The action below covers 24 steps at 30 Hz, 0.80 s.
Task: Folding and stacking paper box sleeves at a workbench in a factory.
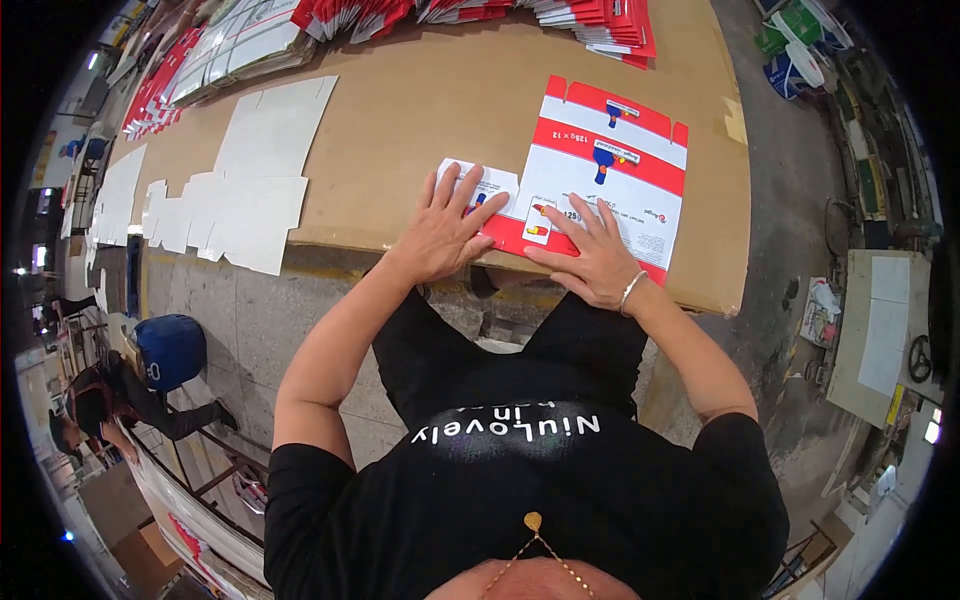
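A red and white printed carton blank [650,170] lies flat near the front edge of the brown cardboard-covered table [420,130]. My left hand [446,228] rests on its narrower left part, fingers spread and palm down. Further right, my right hand [596,256] presses flat on the blank's lower portion, its fingers apart and a bracelet at the wrist. Neither hand grips anything. Parts of the blank's print are hidden under my fingers.
Plain white carton blanks [268,135] lie on the table's left side. A bundle of blanks [240,50] and rows of folded red and white cartons [600,18] fill the far side. A blue barrel [172,352] and a co-worker [110,395] are at left; buckets [793,72] stand far right.
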Tool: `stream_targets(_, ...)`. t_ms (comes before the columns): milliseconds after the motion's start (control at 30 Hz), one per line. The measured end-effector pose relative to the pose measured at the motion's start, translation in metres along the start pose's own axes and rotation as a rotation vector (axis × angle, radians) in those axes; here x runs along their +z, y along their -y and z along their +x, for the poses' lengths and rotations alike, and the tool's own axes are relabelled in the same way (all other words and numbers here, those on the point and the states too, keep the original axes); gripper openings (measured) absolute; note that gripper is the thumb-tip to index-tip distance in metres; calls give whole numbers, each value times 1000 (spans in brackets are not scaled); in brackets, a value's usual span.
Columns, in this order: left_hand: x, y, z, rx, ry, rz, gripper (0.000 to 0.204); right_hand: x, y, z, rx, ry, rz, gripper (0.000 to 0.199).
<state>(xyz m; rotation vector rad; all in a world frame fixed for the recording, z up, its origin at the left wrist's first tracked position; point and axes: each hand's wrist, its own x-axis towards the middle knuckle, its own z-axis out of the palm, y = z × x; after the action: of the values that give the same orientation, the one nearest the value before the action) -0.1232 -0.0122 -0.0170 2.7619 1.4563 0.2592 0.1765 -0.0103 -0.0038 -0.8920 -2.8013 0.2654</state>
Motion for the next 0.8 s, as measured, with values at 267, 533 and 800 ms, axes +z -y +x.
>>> stream_targets(267,1,-14,8,-117,-33,-10,60,3,-1,4,44,30,-39,48)
stream_targets(533,-4,-38,44,-430,9,23,62,-2,-8,16,98,-16,-16,55)
stream_targets(800,17,-46,85,-648,-16,-35,57,8,-3,0,70,-1,-14,60)
